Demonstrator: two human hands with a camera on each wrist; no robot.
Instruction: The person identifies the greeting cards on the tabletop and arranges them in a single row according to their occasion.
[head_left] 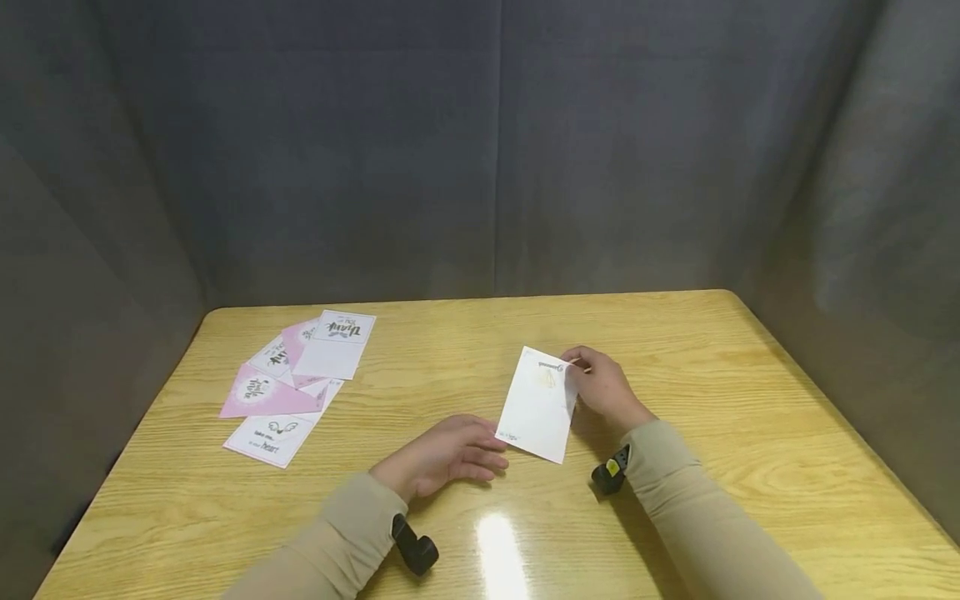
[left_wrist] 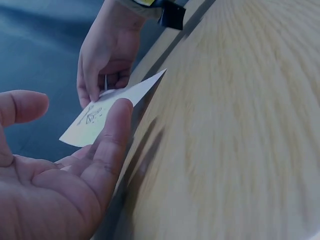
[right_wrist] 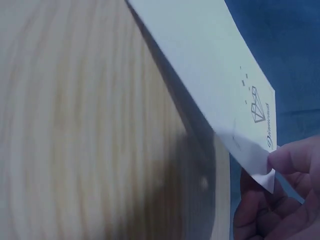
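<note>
A white card (head_left: 534, 410) with a small diamond drawing and lettering is in the middle of the head view, tilted a little above the table. My right hand (head_left: 602, 388) pinches its far right corner between thumb and fingers; in the right wrist view that corner of the card (right_wrist: 210, 70) bends slightly under the thumb. At the card's near left corner is my left hand (head_left: 452, 457), its fingers extended and thumb apart in the left wrist view. Whether the left fingers (left_wrist: 116, 127) touch the card I cannot tell.
Several printed cards, among them a pink card (head_left: 258, 393), a "Thank you" card (head_left: 333, 354) and a white card with wings (head_left: 273, 439), overlap in a fan on the left of the wooden table (head_left: 675, 350). Grey curtains (head_left: 360, 167) enclose the back and sides.
</note>
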